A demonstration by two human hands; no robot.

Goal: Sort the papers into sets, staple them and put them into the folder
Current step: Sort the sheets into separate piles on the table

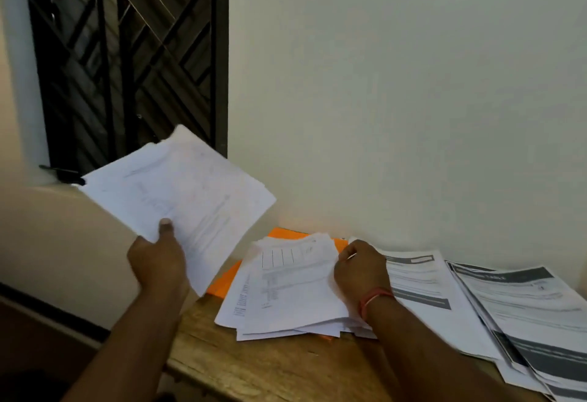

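While the head camera looks down over a wooden table (270, 366), the left hand (157, 261) holds a sheaf of papers (181, 198) up in the air, off the table's left end. Its thumb is pressed on the top sheet and the other fingers are hidden beneath, so the sheaf is gripped at its near corner. The sheaf is tilted and sits at about 10 o'clock from the loose pile (292, 290) of white sheets on the table.

That pile lies untidily on an orange folder (224, 281), which shows only at the pile's 9 and 12 o'clock edges. The right hand (362, 269) rests on the pile's right side, fingers curled round the edge of the top sheets - how many sheets it holds cannot be told. A red thread (374, 298) circles that wrist.

At 3 o'clock from the pile, printed sheets (524, 306) with dark bands fan out flat, overlapping one another. Behind stands a pale wall (397, 83) - and, at 11 o'clock, a dark window grille (127, 52).
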